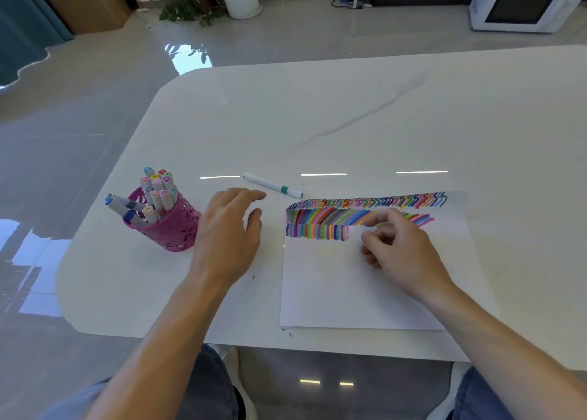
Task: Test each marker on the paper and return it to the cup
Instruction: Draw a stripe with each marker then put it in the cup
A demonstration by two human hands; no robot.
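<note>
1. A white marker with a green band [273,186] lies loose on the table [349,108], just beyond the left hand [228,238]. Its long axis slants from far-left down to near-right, toward the top edge of the paper [349,286].
2. The left hand hovers with fingers spread and relaxed, holding nothing. Its fingertips are just beside the marker, so I'd judge it the nearer hand for a pick-up.
3. The magenta cup [171,229], full of capped markers [155,190], stands just left of that hand.
4. The right hand [400,244] rests on the paper with its fingers curled over the rows of coloured strokes [317,216]. A pale greenish blur shows at its fingertips, and I cannot tell whether it pinches a marker.
</note>
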